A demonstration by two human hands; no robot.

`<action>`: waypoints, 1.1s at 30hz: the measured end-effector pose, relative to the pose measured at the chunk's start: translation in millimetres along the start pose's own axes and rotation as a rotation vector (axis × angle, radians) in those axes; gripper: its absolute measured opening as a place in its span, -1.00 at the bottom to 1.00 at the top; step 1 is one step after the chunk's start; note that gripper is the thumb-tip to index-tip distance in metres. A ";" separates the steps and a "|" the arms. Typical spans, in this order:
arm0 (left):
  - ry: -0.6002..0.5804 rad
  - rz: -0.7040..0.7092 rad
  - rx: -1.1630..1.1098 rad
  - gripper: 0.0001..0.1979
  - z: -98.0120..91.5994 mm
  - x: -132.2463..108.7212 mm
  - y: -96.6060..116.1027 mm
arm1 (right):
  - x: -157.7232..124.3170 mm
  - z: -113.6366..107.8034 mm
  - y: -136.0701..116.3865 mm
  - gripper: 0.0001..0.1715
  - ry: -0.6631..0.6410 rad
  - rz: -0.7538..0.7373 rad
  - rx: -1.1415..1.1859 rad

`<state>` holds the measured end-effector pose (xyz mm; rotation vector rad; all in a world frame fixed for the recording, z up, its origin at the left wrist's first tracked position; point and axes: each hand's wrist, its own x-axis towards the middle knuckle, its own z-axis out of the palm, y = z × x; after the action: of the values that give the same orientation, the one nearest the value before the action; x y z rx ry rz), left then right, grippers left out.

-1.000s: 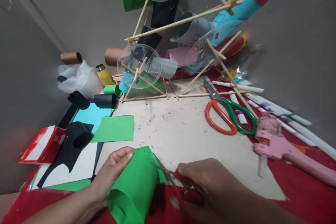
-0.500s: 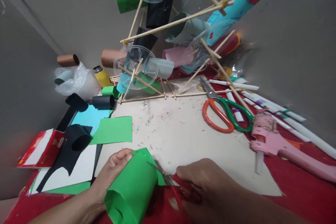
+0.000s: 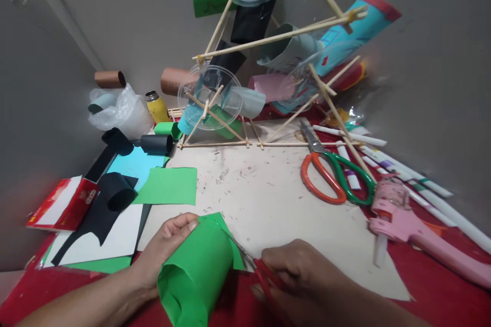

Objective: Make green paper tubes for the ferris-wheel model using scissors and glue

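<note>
1. At the lower centre, the left hand [image 3: 172, 240] grips the far edge of a rolled green paper [image 3: 199, 268].
2. Right of it, the right hand [image 3: 303, 271] holds red-handled scissors [image 3: 264, 276], blades at the paper's edge.
3. At centre right lie larger scissors [image 3: 322, 176] with orange and green handles; a pink glue gun [image 3: 391, 209] lies near them, towards the lower right.
4. A stick frame [image 3: 280, 37] carrying paper tubes fills the upper centre.
5. At centre left, a flat green sheet [image 3: 171, 185] overlaps a blue one [image 3: 132, 166].
</note>
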<state>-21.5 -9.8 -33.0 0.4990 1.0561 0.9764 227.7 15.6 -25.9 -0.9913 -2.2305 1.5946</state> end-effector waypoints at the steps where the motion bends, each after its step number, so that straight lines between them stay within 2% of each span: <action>1: -0.008 0.003 -0.006 -0.71 0.8 -0.2 0.1 | -0.2 0.6 1.0 -0.68 -0.002 0.007 0.016; 5: -0.029 0.011 -0.020 -0.72 3.2 -0.7 -0.5 | -0.5 3.8 5.8 -0.61 -0.032 0.068 0.086; 12: -0.081 0.019 -0.063 -0.76 6.3 -0.9 -0.1 | 2.2 7.1 12.5 -0.49 -0.024 0.142 0.066; 18: -0.112 0.040 -0.084 -0.77 7.2 -0.9 -2.0 | 0.0 5.4 14.2 -0.41 -0.083 0.205 0.192; 22: -0.140 0.040 -0.065 -0.77 7.4 -2.0 -4.0 | -3.2 4.3 14.1 -0.46 -0.111 0.263 0.186; 27: -0.165 0.053 -0.025 -0.76 5.2 -2.2 -6.8 | -3.7 3.7 14.4 -0.58 -0.123 0.251 0.133; 33: -0.211 0.068 -0.027 -0.74 5.0 -2.5 -6.6 | -0.4 2.0 10.8 -0.50 -0.133 0.251 0.176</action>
<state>-14.6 -14.7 -34.5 0.6052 0.8409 0.9736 231.1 15.8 -36.3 -1.1839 -2.0671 1.9784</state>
